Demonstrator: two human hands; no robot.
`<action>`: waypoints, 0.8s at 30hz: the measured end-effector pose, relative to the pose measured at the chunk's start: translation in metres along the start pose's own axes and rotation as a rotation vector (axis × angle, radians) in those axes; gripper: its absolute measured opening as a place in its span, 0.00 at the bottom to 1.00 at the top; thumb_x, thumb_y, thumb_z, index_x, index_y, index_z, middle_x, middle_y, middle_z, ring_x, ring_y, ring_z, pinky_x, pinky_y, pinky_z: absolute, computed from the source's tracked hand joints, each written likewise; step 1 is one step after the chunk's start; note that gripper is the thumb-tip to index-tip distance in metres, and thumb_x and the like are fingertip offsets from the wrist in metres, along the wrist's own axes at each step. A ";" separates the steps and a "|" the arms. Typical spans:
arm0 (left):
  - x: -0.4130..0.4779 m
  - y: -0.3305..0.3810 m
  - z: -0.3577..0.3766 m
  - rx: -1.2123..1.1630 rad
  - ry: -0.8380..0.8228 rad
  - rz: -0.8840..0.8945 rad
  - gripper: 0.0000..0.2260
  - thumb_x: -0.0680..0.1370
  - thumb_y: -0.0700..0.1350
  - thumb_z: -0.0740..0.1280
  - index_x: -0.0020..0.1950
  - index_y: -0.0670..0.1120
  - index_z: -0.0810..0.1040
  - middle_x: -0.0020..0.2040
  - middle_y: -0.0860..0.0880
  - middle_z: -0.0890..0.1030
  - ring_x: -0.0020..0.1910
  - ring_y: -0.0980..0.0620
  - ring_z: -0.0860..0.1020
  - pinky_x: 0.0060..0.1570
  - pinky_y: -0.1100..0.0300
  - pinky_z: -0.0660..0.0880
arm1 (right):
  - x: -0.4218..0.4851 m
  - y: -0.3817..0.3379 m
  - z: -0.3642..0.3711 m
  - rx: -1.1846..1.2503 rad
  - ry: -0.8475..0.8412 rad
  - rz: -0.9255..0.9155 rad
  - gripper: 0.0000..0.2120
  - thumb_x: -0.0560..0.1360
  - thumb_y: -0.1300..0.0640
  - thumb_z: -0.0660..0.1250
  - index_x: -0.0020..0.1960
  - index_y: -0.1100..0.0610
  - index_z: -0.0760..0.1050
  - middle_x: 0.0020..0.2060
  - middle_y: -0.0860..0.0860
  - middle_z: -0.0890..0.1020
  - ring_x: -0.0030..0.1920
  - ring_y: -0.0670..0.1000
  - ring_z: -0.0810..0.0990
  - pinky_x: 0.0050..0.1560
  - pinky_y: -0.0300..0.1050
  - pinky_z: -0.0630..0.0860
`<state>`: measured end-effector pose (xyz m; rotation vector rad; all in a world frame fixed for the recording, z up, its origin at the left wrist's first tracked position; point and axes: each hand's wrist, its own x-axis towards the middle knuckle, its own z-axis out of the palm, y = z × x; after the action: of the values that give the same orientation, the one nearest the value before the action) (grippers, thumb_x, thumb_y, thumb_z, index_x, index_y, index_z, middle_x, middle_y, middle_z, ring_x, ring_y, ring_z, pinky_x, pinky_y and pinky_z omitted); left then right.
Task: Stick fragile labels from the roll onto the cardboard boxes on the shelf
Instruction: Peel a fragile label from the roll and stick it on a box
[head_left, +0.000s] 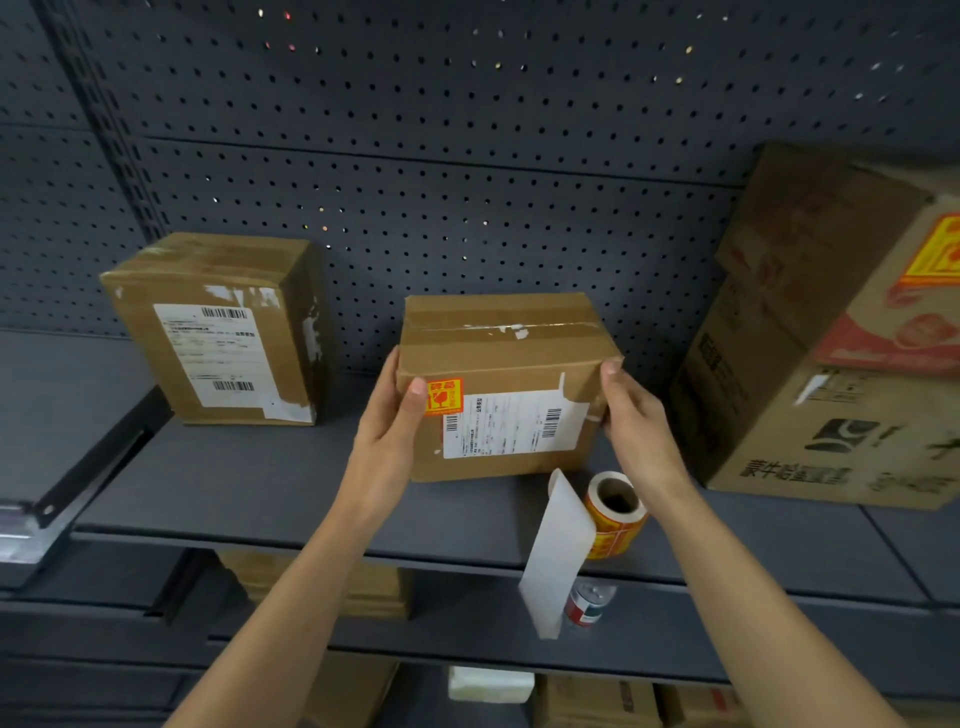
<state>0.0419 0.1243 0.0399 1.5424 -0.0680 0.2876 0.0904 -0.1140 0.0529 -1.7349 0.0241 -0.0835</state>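
The cardboard box (509, 384) in the middle of the shelf (260, 493) is plain brown, with clear tape running across its top and a few scraps of torn white paper stuck along the seam. On its near face is a white shipping label (511, 423) with barcodes. Just left of that, at the upper left corner, sits a small red and yellow fragile label (444, 397).

Both hands are on this box. The left hand (389, 415) grips the left side, thumb laid on the near face right at the edge of the fragile label, the other fingers out of sight round the side. The right hand (631, 410) grips the right edge near the top corner, thumb on the front.

The label roll (615, 512) stands on the shelf just in front of the box's right corner, under the right wrist. Its red and yellow labels show round the outside. A strip of white backing paper (558, 556) trails from it over the shelf's near edge.

Further left stands a second brown box (223, 327) with its own shipping label. At the far right is a large printed carton (831, 364), tilted, with a red and yellow sticker (935, 249) near its top. Behind everything is a dark pegboard wall (415, 156). On the shelf below stand a small can (587, 605) and some flat cardboard (374, 592).
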 end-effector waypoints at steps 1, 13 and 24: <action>-0.002 0.007 0.001 -0.004 0.007 0.027 0.22 0.84 0.57 0.59 0.78 0.60 0.63 0.70 0.57 0.77 0.70 0.55 0.74 0.73 0.42 0.68 | -0.001 -0.004 -0.002 0.021 0.016 -0.039 0.20 0.80 0.36 0.56 0.63 0.44 0.78 0.57 0.41 0.84 0.62 0.42 0.79 0.72 0.51 0.71; -0.054 0.052 0.036 0.035 0.099 0.322 0.28 0.81 0.63 0.56 0.79 0.54 0.65 0.73 0.51 0.74 0.72 0.51 0.73 0.68 0.43 0.73 | -0.061 -0.030 -0.058 -0.004 0.238 -0.553 0.21 0.83 0.42 0.52 0.66 0.51 0.74 0.58 0.49 0.81 0.60 0.48 0.78 0.60 0.43 0.74; -0.077 0.055 0.082 0.031 0.000 0.367 0.34 0.80 0.67 0.58 0.78 0.47 0.66 0.73 0.47 0.75 0.73 0.45 0.73 0.67 0.35 0.72 | -0.100 -0.019 -0.112 -0.058 0.393 -0.536 0.29 0.81 0.36 0.53 0.70 0.56 0.71 0.61 0.53 0.78 0.63 0.55 0.76 0.63 0.63 0.74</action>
<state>-0.0340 0.0325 0.0789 1.5566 -0.3498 0.5809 -0.0173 -0.2152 0.0854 -1.7188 -0.1518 -0.8221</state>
